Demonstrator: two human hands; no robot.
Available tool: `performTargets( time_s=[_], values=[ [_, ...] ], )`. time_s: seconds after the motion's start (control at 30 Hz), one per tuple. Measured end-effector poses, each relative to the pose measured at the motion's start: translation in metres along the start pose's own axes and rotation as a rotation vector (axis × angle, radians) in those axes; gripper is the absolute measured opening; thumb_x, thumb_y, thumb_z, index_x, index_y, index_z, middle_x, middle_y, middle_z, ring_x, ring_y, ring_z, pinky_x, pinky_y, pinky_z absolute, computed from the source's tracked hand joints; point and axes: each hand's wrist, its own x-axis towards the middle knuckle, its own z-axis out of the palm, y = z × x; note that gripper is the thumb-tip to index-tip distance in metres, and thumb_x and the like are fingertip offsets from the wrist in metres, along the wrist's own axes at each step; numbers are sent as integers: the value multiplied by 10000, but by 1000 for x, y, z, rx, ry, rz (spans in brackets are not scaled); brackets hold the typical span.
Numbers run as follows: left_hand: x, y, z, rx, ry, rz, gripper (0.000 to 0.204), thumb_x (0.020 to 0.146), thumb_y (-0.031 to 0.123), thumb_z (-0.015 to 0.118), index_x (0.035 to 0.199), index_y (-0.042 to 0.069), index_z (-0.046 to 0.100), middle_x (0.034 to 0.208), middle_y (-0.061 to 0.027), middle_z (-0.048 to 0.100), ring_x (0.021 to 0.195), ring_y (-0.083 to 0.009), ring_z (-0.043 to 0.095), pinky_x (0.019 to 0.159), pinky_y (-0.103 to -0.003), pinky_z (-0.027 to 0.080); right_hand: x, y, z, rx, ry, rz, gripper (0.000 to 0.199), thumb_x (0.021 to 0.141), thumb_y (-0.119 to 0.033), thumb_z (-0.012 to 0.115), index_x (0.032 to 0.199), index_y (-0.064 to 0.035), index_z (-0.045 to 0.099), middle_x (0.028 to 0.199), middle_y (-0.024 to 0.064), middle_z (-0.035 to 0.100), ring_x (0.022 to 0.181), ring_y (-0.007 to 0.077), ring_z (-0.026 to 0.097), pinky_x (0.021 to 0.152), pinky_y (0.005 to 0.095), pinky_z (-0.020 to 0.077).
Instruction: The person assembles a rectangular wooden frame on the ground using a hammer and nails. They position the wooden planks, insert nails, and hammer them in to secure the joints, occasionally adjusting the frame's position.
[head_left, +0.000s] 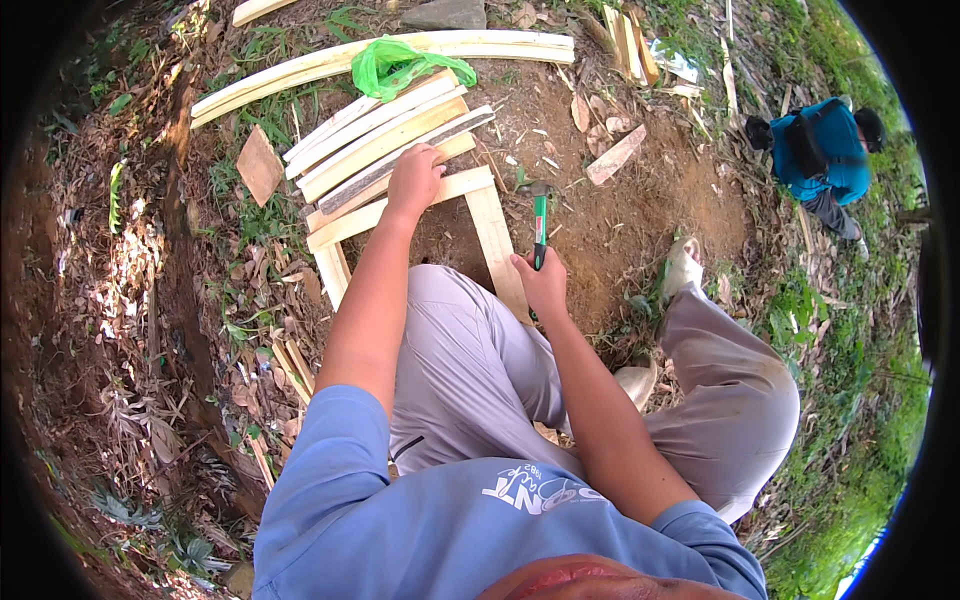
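My left hand (413, 182) rests over the slatted end of a wooden frame (489, 228), its fingers curled at a dark-faced wooden slat (365, 180). Whether anything small sits under those fingers is hidden. Several pale wooden slats (385, 138) lie side by side just beyond it. In my right hand (543, 287) is a hammer (540, 220) with a green and black handle, gripped low, its metal head pointing away from me. The hammer is beside the frame's right rail. My left knee covers part of the frame's near side.
A green plastic bag (395, 68) lies by a long pale board (300, 83) beyond the slats. Wood offcuts (617, 155) and a flat brown piece (260, 165) are on the ground. At the far right, a person in teal (822, 150) is near the grass.
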Motion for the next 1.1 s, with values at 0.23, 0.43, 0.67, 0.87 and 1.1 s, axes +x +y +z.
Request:
performTargets(
  time_s=[0.23, 0.43, 0.67, 0.87, 1.1],
  values=[
    [-5, -6, 0, -83, -116, 11, 242, 1028, 198, 655, 1109, 4, 775, 1208, -180, 724, 1110, -395, 675, 1006, -484, 525, 2, 1, 1, 51, 0, -19, 442, 843, -273, 941, 856, -44, 563, 736, 67, 626, 645, 183, 579, 629, 378, 496],
    [-6, 7, -8, -138, -202, -3, 272, 1033, 195, 638, 1125, -34, 752, 1237, -204, 701, 1202, -388, 633, 1080, -474, 486, 12, 11, 1, 50, -27, 58, 464, 807, -238, 966, 874, -54, 546, 725, 46, 618, 602, 167, 582, 572, 361, 493],
    [-6, -10, -17, -96, -349, 23, 393, 941, 249, 768, 1224, -9, 681, 1320, -199, 646, 1309, -395, 575, 1141, -460, 459, 10, 1, 0, 116, -65, 158, 480, 793, -183, 970, 869, -84, 507, 701, 16, 578, 553, 137, 551, 514, 343, 450],
    [-25, 13, -16, 15, -292, 138, 627, 783, 188, 920, 1309, -25, 654, 1400, -195, 607, 1359, -372, 566, 1200, -419, 440, 9, 0, 0, 382, -78, 283, 470, 787, -107, 960, 896, -97, 503, 747, 26, 641, 593, 114, 576, 514, 324, 452],
    [-17, -1, -9, 21, -332, 87, 635, 790, 147, 894, 1351, -35, 658, 1469, -209, 580, 1374, -373, 566, 1189, -407, 459, 10, 3, 3, 527, -134, 330, 461, 783, -21, 922, 918, -105, 490, 847, 70, 733, 622, 129, 622, 502, 334, 465]
  ],
)
